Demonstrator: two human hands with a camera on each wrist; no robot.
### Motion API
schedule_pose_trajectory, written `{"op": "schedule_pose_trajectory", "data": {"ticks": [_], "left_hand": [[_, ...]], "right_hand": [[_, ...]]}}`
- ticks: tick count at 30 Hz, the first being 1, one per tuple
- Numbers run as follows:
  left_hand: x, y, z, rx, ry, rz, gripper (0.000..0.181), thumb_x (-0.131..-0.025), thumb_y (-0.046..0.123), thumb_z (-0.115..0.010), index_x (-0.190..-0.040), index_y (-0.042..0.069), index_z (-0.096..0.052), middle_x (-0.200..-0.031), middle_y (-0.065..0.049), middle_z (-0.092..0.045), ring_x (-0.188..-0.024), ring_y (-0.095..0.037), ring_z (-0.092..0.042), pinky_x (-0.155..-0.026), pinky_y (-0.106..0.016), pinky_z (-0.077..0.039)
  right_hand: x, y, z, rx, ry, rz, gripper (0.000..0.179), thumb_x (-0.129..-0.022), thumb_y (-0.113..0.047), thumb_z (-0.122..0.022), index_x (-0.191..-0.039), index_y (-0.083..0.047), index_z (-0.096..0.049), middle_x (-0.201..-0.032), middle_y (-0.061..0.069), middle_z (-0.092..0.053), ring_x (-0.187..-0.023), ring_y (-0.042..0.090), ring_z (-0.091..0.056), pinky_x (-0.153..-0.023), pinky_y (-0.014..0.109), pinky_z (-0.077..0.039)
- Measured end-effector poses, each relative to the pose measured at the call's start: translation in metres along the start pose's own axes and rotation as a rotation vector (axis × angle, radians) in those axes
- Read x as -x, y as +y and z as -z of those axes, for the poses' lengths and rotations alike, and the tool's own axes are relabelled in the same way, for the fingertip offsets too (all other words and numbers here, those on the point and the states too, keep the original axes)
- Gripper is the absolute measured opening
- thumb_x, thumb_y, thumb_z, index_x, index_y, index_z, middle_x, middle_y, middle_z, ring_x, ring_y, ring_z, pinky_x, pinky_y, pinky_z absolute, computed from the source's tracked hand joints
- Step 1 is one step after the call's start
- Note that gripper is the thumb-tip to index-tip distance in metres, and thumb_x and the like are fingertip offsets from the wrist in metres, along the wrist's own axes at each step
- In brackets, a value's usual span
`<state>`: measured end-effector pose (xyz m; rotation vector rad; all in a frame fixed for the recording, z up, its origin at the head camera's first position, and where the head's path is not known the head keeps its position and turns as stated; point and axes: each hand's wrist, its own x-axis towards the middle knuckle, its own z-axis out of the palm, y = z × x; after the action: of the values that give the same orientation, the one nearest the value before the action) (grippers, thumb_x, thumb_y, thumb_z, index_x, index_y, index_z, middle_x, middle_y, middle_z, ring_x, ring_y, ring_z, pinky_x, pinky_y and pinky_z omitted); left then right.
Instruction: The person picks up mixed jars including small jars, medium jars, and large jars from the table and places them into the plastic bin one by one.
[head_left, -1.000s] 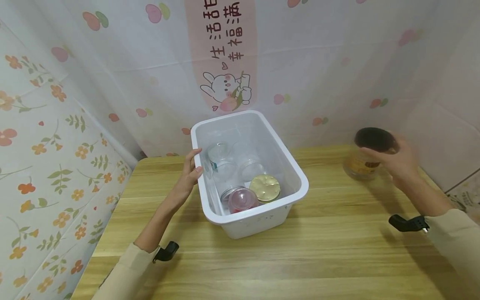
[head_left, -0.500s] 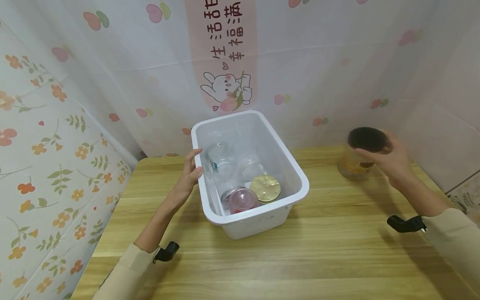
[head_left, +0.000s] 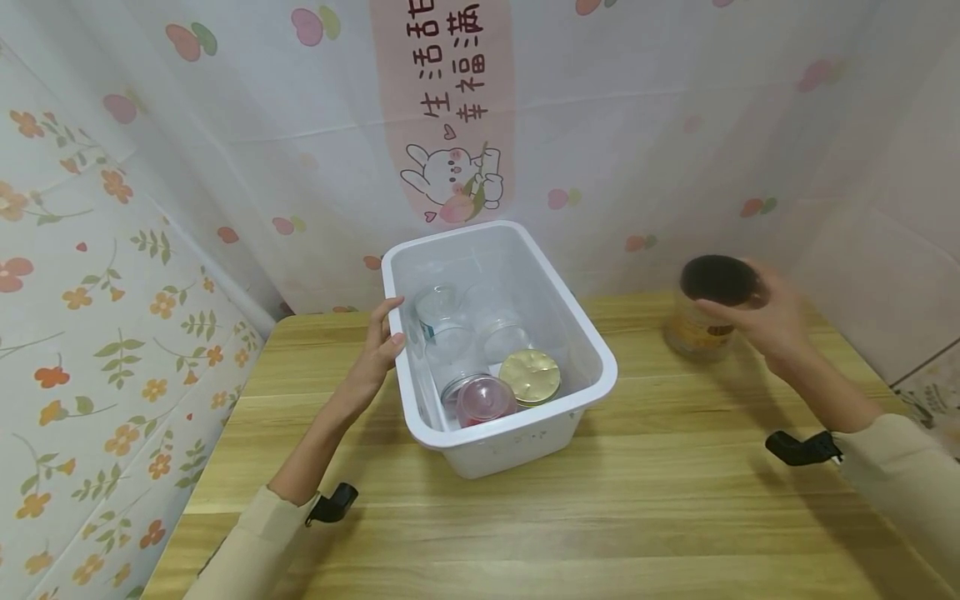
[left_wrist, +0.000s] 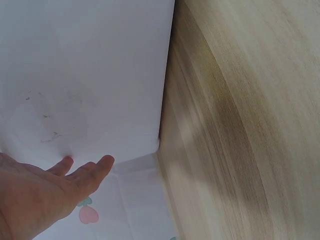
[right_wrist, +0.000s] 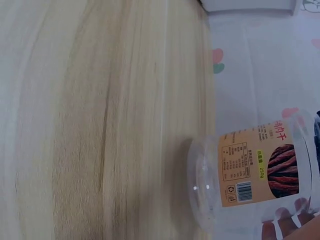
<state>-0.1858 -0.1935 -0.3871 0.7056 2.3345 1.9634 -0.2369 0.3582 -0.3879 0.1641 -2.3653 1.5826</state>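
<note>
A white plastic tub stands mid-table. My left hand holds its left rim, with thumb and a finger over the edge; in the left wrist view, other fingers lie along the outer wall. To the right, my right hand grips a clear plastic jar near its black lid. The jar has an orange label and is upright, slightly blurred; whether its base touches the table I cannot tell. Inside the tub sit several clear jars, a gold-lidded container and a reddish-lidded jar.
The wooden table runs up to a patterned cloth hung behind it. A floral cloth hangs along the left side. Black wrist-camera mounts stick out from both sleeves.
My right hand has moved a short way left with the jar, towards the tub. The left hand and the tub have stayed in place.
</note>
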Motion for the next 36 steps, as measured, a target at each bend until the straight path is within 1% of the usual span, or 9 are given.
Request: {"op": "schedule_pose_trajectory", "data": {"ticks": [4, 7, 11, 16, 20, 27, 32, 34, 36], "left_hand": [[-0.001, -0.001, 0.0, -0.001, -0.004, -0.003, 0.062, -0.103, 0.037, -0.039, -0.156, 0.022, -0.011, -0.156, -0.03, -0.018, -0.126, -0.053, -0.039, -0.097, -0.046, -0.043], [-0.001, -0.001, 0.0, 0.0, -0.003, -0.003, 0.062, -0.103, 0.036, -0.039, -0.156, 0.022, -0.011, -0.155, -0.031, -0.019, -0.126, -0.054, -0.039, -0.096, -0.045, -0.044], [-0.001, 0.0, 0.001, 0.0, 0.006, 0.0, 0.063, -0.102, 0.036, -0.041, -0.156, 0.021, -0.012, -0.156, -0.031, -0.018, -0.127, -0.053, -0.038, -0.097, -0.049, -0.043], [0.0, 0.001, 0.001, -0.001, 0.007, 0.007, 0.064, -0.102, 0.036, -0.041, -0.157, 0.021, -0.011, -0.156, -0.03, -0.018, -0.129, -0.052, -0.037, -0.099, -0.053, -0.04], [0.001, 0.0, 0.002, 0.002, 0.007, 0.011, 0.064, -0.102, 0.036, -0.041, -0.157, 0.021, -0.011, -0.155, -0.031, -0.02, -0.128, -0.052, -0.038, -0.099, -0.051, -0.04], [0.001, 0.0, 0.001, 0.001, 0.004, 0.012, 0.063, -0.103, 0.037, -0.04, -0.157, 0.022, -0.012, -0.155, -0.03, -0.02, -0.127, -0.052, -0.039, -0.098, -0.046, -0.042], [0.001, 0.0, 0.001, -0.001, 0.0, 0.015, 0.063, -0.103, 0.038, -0.04, -0.157, 0.023, -0.011, -0.156, -0.03, -0.019, -0.127, -0.053, -0.039, -0.095, -0.039, -0.045], [0.001, 0.0, 0.001, -0.005, -0.001, 0.016, 0.063, -0.103, 0.039, -0.04, -0.157, 0.024, -0.011, -0.157, -0.029, -0.018, -0.127, -0.052, -0.039, -0.096, -0.042, -0.044], [0.001, 0.001, 0.001, -0.007, -0.001, 0.015, 0.063, -0.103, 0.04, -0.04, -0.157, 0.024, -0.011, -0.157, -0.029, -0.018, -0.128, -0.053, -0.039, -0.098, -0.048, -0.043]], "right_hand": [[0.0, 0.0, -0.005, 0.025, -0.002, 0.019, 0.066, -0.087, 0.0, -0.079, -0.147, -0.008, -0.051, -0.128, 0.002, -0.055, -0.1, 0.016, -0.053, -0.073, 0.015, -0.046], [0.0, -0.001, -0.008, 0.015, -0.004, 0.035, 0.066, -0.086, 0.001, -0.079, -0.145, -0.008, -0.052, -0.127, 0.003, -0.057, -0.099, 0.016, -0.054, -0.073, 0.015, -0.046], [-0.001, -0.002, -0.012, 0.005, -0.014, 0.045, 0.065, -0.086, 0.001, -0.079, -0.145, -0.009, -0.053, -0.125, -0.002, -0.057, -0.1, 0.013, -0.054, -0.075, 0.015, -0.046], [0.0, -0.005, -0.016, 0.007, -0.036, 0.025, 0.066, -0.088, 0.0, -0.077, -0.147, -0.007, -0.049, -0.13, 0.003, -0.055, -0.103, 0.016, -0.053, -0.076, 0.016, -0.046], [0.001, -0.007, -0.018, 0.018, -0.043, 0.007, 0.067, -0.089, -0.003, -0.078, -0.149, -0.007, -0.048, -0.134, 0.006, -0.053, -0.104, 0.018, -0.053, -0.076, 0.016, -0.046], [0.003, -0.01, -0.02, 0.041, -0.049, -0.021, 0.071, -0.09, -0.009, -0.079, -0.152, -0.011, -0.045, -0.137, 0.004, -0.05, -0.106, 0.014, -0.051, -0.077, 0.015, -0.045], [0.002, -0.012, -0.022, 0.05, -0.058, -0.007, 0.072, -0.09, -0.01, -0.079, -0.152, -0.011, -0.044, -0.14, 0.007, -0.049, -0.108, 0.015, -0.05, -0.077, 0.016, -0.045], [0.002, -0.013, -0.022, 0.051, -0.062, 0.002, 0.072, -0.09, -0.01, -0.079, -0.152, -0.011, -0.044, -0.141, 0.008, -0.049, -0.11, 0.015, -0.05, -0.078, 0.017, -0.044], [0.001, -0.014, -0.023, 0.053, -0.063, 0.01, 0.072, -0.089, -0.01, -0.08, -0.153, -0.013, -0.045, -0.142, 0.007, -0.049, -0.111, 0.016, -0.05, -0.079, 0.017, -0.044]]}}
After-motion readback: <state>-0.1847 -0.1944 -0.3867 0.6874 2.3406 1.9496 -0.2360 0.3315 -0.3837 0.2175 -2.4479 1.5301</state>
